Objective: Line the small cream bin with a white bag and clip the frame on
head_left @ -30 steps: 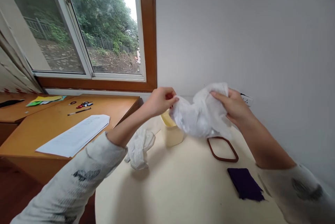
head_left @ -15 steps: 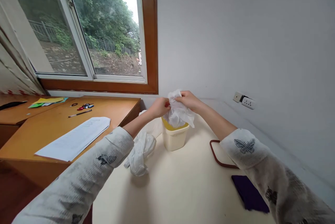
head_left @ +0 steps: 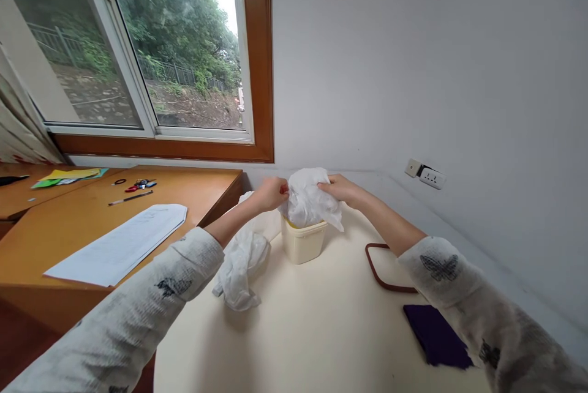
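A crumpled white plastic bag point(head_left: 307, 197) is spread between my hands, just over the mouth of a cream square bin point(head_left: 303, 245). My left hand point(head_left: 273, 193) pinches the bag's left edge, its fingers closed. On the other side my right hand point(head_left: 340, 190) grips the bag between thumb and fingers. Part of the bag hangs over the bin's right rim, and a bit of yellow shows at the rim under it. Beside the bin on the left lies another crumpled white plastic bag point(head_left: 242, 270), touched by neither hand.
On the cream table point(head_left: 316, 332), to the right, lie a brown rounded frame point(head_left: 390, 286) and a dark purple cloth point(head_left: 434, 335). A wooden desk point(head_left: 206, 182) at left carries white paper point(head_left: 122, 243), a pen point(head_left: 131, 198) and keys point(head_left: 141, 185). Wall sockets point(head_left: 432, 177) are at right.
My hands have moved apart, and the bag between them has opened wider, covering more of the bin's mouth. The view has shifted slightly to the right.
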A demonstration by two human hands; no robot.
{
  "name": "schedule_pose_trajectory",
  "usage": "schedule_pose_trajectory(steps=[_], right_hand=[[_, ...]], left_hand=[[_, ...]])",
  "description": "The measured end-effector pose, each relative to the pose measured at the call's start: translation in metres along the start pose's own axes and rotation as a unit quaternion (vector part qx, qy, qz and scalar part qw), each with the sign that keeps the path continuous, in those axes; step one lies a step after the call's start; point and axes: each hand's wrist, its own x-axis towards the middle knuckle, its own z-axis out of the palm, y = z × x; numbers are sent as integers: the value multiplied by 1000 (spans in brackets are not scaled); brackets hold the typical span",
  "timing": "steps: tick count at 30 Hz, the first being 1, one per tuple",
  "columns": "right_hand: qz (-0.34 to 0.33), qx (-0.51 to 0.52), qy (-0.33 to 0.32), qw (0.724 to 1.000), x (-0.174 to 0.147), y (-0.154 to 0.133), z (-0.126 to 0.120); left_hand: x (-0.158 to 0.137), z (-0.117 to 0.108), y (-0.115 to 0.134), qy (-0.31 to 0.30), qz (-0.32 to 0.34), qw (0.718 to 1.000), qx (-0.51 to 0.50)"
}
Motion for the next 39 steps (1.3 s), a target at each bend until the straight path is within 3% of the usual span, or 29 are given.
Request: schedule_pose_trajectory(steps=[6,10,14,16,19,22,31,39], right_hand=[[-46,-104,2,994,-4,-14,15],[-85,-228,1,970,-8,-30,27],[-86,-263,110,955,-7,-27,25],[-58,-226,134,963,-5,-18,19],[-28,-158,84,983,-1,-4,12],[-36,-156,56,985,-1,3,11],[-62,-286,30,956,-8,-10,31],[-38,-320,-67,944,-11,-3,59]], left_hand=[[0,16,5,-15,18,999,30],[-4,23,10,-12,28,998,60],[-7,23,10,-13,36,997,74],[-8,21,9,-16,39,996,77],[-9,20,8,-21,39,996,82],[-8,21,10,-28,44,995,88],[-3,28,17,-58,38,992,108],[-15,39,23,-165,60,981,79]])
